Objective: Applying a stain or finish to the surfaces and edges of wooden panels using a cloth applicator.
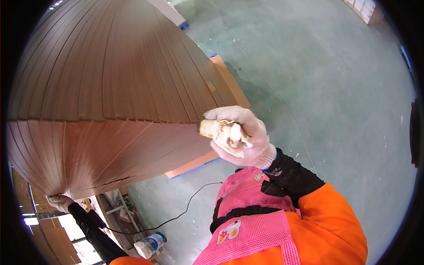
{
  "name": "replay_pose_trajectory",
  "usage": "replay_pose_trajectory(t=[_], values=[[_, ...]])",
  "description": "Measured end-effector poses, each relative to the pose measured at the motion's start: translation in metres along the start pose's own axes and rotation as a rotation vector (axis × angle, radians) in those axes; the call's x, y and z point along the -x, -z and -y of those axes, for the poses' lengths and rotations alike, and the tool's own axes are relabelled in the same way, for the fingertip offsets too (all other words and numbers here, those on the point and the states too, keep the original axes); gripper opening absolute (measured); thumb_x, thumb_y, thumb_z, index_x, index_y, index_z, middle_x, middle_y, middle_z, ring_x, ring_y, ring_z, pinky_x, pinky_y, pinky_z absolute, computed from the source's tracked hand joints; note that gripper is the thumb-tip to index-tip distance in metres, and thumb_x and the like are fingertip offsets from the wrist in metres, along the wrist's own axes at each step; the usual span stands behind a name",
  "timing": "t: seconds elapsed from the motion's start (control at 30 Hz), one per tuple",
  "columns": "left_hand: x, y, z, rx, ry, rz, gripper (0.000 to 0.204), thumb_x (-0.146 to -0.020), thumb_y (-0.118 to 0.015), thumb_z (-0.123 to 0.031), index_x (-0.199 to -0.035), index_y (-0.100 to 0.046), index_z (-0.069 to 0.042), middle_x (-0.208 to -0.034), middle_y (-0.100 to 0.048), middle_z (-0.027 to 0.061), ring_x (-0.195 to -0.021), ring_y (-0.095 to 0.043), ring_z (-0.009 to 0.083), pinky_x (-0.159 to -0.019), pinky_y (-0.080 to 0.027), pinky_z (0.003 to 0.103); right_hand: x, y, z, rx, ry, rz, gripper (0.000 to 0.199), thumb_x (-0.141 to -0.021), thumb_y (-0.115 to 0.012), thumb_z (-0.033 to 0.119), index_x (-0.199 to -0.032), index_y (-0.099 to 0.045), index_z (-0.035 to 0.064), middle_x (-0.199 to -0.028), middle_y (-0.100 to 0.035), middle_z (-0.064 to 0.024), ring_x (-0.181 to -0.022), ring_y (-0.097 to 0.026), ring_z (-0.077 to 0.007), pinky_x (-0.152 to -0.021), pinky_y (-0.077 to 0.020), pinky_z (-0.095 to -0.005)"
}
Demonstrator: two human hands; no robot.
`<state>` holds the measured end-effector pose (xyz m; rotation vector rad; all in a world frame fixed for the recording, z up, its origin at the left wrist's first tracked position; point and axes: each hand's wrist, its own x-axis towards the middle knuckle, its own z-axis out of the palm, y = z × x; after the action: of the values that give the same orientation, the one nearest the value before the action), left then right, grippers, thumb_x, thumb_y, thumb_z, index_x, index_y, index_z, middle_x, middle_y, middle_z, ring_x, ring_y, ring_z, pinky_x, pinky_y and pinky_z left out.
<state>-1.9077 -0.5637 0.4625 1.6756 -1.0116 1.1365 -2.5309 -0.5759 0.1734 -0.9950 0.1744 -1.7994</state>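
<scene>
A tall stack of brown boards (123,66) fills the left side, its many thin layers fanning out in the fisheye picture. My right hand (254,132), in a whitish knit glove, is closed around a yellowish block wrapped in pale cloth (227,134). This bundle is held at the stack's near right corner; whether it touches the boards is unclear. At the far left, my left hand (60,203), also gloved, rests against the lower end of the stack's front side. Its fingers look stretched out along the boards, small in view and partly hidden.
Beneath the stack lies an orange-brown base board (229,79) with blue edges. A black cord (187,207) trails across the green floor (327,88). A white and blue bucket (151,244) stands by a shelf (117,207) at lower left. Pale stacked goods (364,9) stand at far right.
</scene>
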Motion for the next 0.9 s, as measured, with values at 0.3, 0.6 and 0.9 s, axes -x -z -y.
replay_pose_trajectory(t=[0.3,0.6,0.9], values=[[-0.003,-0.002,0.008,-0.012,-0.102,-0.055,0.076,-0.104,-0.026,-0.067,-0.138,-0.060,-0.008,-0.138,-0.061,0.0169,-0.121,-0.062,0.0373,-0.098,-0.055,0.047,-0.007,-0.006,0.013,0.777,0.263,-0.096,0.042,-0.082,-0.076,-0.007,-0.119,-0.058,0.0029,-0.095,-0.065,-0.0014,-0.085,-0.067,-0.0111,-0.077,-0.0556,-0.0262],[0.000,-0.001,0.002,0.025,-0.044,-0.019,0.072,-0.105,-0.026,-0.063,-0.137,-0.061,-0.008,-0.137,-0.061,0.0167,-0.122,-0.061,0.0367,-0.102,-0.051,0.048,0.002,0.003,0.007,0.843,0.196,-0.109,0.040,-0.080,-0.078,-0.001,-0.115,-0.061,0.0048,-0.098,-0.069,-0.0062,-0.086,-0.071,-0.0163,-0.076,-0.0571,-0.0282],[0.001,0.002,-0.005,0.007,-0.043,-0.024,0.075,-0.104,-0.024,-0.065,-0.136,-0.061,-0.008,-0.137,-0.061,0.0168,-0.122,-0.060,0.0376,-0.100,-0.052,0.050,0.003,-0.009,0.009,0.770,0.198,-0.094,0.038,-0.080,-0.075,-0.007,-0.114,-0.062,0.0043,-0.098,-0.068,-0.0048,-0.082,-0.069,-0.0163,-0.076,-0.0562,-0.0282]])
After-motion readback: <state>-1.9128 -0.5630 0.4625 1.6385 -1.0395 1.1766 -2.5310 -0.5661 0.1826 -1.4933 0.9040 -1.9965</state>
